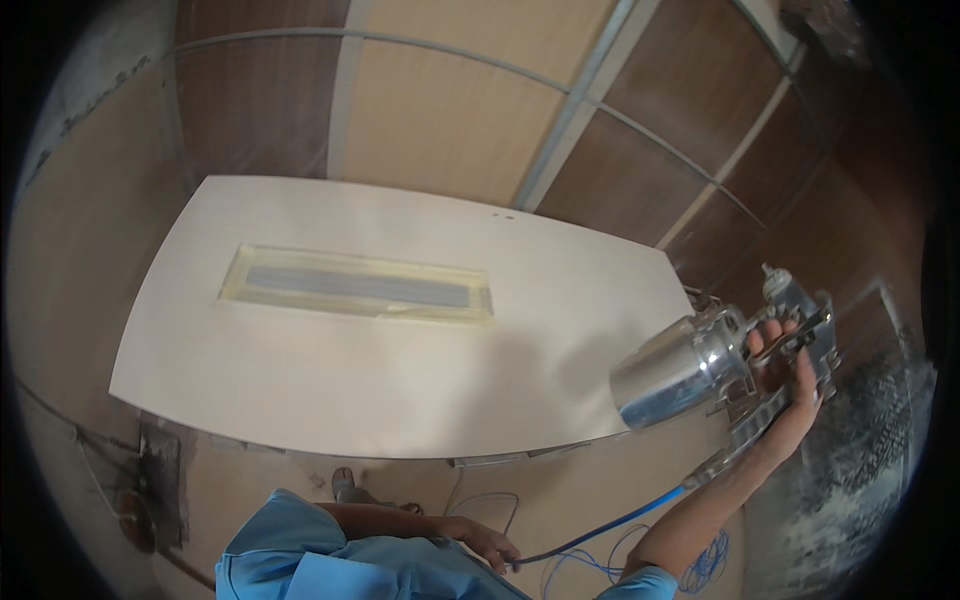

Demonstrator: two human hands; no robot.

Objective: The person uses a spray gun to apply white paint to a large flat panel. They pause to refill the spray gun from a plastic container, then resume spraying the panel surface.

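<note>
My right hand [804, 378] is wrapped round the handle of a metal spray gun [672, 368], raised by the right end of a large white panel [420, 385]. The gun's silver cup tilts toward the panel. A blue air hose [625, 518] runs from the gun's handle back to my left hand [484, 538], whose fingers close round it low in front of my body. Set in the panel is a long narrow inset [355, 285], grey in the middle with what looks like pale yellow masking round it.
Loose coils of thin blue hose [705, 562] lie on the floor at the lower right. Brown and tan wall panels [450, 110] with metal strips stand behind the white panel. A paint-spattered dark surface [850, 480] is at the right. One foot [343, 482] shows below the panel's near edge.
</note>
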